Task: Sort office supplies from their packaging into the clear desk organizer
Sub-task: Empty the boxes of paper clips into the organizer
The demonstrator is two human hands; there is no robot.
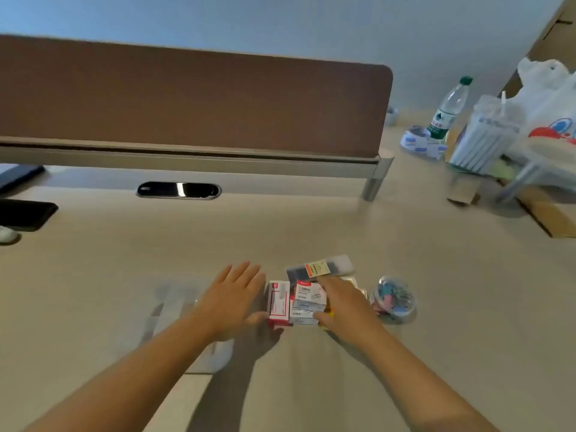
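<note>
We gather the boxed supplies, left hand flat beside them, right hand gripping; next, open one.

Red-and-white box: red brand patch at its top corner, print too blurred to read
White-and-red box: a heading in Chinese characters, seemingly "回形针", beside a paper-clip drawing; smaller lines below illegible
Clear flat case: yellow and orange sticker with dark print, unreadable
Water bottle: green-and-white label with a triangular mark and Chinese characters, not legible
White plastic bag: red and blue round logo, no letters readable
Crumpled wrapper: blue printed patches, unreadable
</note>
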